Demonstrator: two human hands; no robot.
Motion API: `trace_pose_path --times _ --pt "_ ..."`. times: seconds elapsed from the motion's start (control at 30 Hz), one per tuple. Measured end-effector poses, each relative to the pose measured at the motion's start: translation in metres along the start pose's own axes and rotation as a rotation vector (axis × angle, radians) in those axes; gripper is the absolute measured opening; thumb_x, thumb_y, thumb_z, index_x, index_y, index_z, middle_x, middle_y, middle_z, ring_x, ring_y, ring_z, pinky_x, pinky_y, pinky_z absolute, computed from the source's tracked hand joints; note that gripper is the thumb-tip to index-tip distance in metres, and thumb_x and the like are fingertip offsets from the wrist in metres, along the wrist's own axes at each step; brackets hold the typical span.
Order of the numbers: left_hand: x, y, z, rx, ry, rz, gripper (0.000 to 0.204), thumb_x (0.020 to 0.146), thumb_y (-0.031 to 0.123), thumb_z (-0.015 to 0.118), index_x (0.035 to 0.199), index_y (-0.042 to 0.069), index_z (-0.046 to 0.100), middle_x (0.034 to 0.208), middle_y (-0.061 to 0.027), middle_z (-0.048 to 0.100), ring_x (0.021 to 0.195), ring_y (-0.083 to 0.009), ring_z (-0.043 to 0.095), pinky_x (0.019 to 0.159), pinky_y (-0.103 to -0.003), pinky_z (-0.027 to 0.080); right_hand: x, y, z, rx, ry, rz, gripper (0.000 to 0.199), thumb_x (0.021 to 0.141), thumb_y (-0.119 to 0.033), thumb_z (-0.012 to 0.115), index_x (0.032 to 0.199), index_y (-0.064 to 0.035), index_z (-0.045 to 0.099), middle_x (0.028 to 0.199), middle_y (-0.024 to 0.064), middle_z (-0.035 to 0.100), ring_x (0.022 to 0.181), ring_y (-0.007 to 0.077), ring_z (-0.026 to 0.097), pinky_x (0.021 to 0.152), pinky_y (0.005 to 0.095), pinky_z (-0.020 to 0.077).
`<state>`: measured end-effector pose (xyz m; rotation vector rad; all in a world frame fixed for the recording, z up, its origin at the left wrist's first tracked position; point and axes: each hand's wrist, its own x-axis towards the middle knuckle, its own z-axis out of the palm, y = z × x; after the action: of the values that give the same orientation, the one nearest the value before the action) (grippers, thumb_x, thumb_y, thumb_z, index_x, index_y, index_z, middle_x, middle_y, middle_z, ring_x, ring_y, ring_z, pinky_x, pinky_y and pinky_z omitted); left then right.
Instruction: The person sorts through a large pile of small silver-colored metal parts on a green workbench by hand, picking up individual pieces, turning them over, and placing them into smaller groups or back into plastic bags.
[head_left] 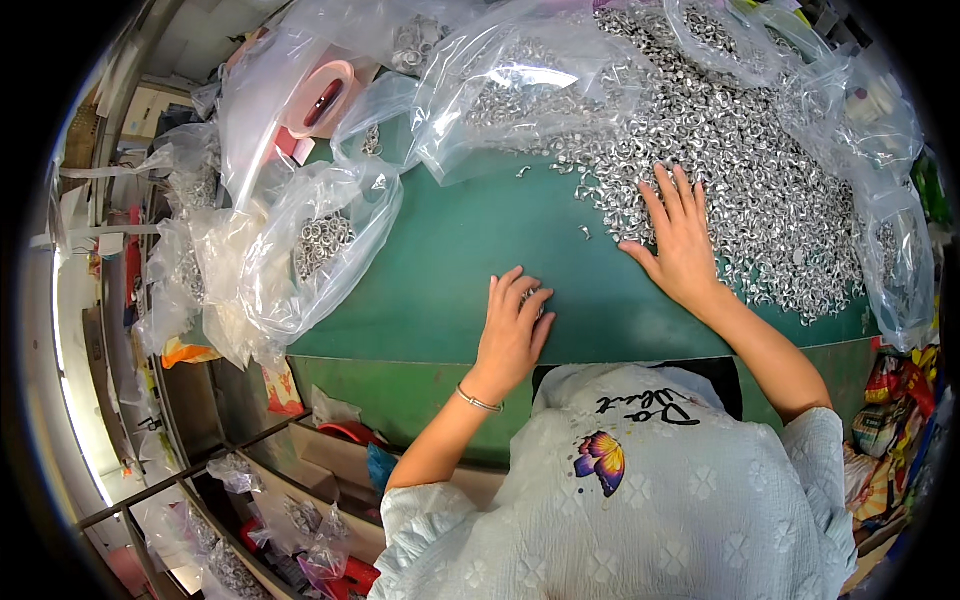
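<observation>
Pale-blue textured top (600, 520), a butterfly printed across it, fills the foreground as a worker leans in at a green tabletop (470, 230) where a heap of small curved metal fittings (790, 200) spreads over the right half. The right hand (682, 240) is the nearer of the two: palm down, fingers spread, it lies at the heap's left edge, gripping nothing that can be seen, with most of the fittings off to its right and ahead. The heap stretches from the far side toward the near right corner, its single pieces pointing every which way. The left hand (515, 325), a bracelet (480, 400) at its wrist, is well apart from the heap near the front edge, fingers loosely curled around a few silvery fittings; how many, I cannot tell. Bare green surface separates the hands, with a couple of stray pieces near the heap. Clear plastic bags (285, 300) crowd the left side, some bulging with metal parts, beside a pink container (347, 85). Below stand open drawers (335, 465); colourful packets (885, 400) are stacked at the right.
</observation>
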<state>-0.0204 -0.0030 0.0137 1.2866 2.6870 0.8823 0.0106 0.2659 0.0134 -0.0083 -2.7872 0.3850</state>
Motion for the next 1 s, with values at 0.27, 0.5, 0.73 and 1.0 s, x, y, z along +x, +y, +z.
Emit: trace_pose_path --times 0.27,0.5,0.73,1.0 --pt "-0.001 -0.036 -0.017 -0.001 0.217 -0.118 0.028 0.077 -0.002 0.065 0.101 0.001 0.051 0.108 -0.0172 0.047 0.104 -0.0383 0.047 0.099 -0.050 0.036 0.004 -0.014 0.009 0.143 0.060 -0.011 0.059 0.080 -0.030 0.072 0.125 0.0020 0.051 0.143 0.0240 0.034 0.136 0.0431 0.027 0.109 0.0547 0.0242" --pt "-0.013 -0.062 -0.033 0.044 0.269 -0.204 0.083 0.074 0.018 0.078 0.138 -0.005 0.029 0.133 -0.0252 0.038 0.126 -0.0444 0.036 0.108 -0.057 0.024 0.005 -0.018 0.013 0.171 0.076 -0.026 0.054 0.080 -0.026 0.072 0.123 0.0012 0.052 0.143 0.0210 0.036 0.135 0.0428 0.029 0.110 0.0539 0.0243" --pt "-0.011 -0.059 -0.030 0.211 0.240 -0.360 0.086 0.072 0.028 0.080 0.137 -0.001 0.033 0.136 -0.0198 0.037 0.133 -0.0415 0.029 0.109 -0.058 0.020 0.011 -0.031 0.019 0.296 0.035 -0.069 0.050 0.080 -0.019 0.072 0.122 0.0004 0.053 0.143 0.0204 0.038 0.135 0.0404 0.032 0.110 0.0500 0.0274" --pt "-0.006 -0.063 -0.045 0.169 0.265 -0.256 0.058 0.075 0.021 0.076 0.125 0.007 0.051 0.136 -0.0131 0.042 0.133 -0.0385 0.031 0.108 -0.059 0.020 0.024 -0.049 0.022 0.336 -0.038 -0.163 0.047 0.077 -0.014 0.072 0.119 -0.0001 0.055 0.140 0.0162 0.042 0.136 0.0380 0.032 0.110 0.0493 0.0286"
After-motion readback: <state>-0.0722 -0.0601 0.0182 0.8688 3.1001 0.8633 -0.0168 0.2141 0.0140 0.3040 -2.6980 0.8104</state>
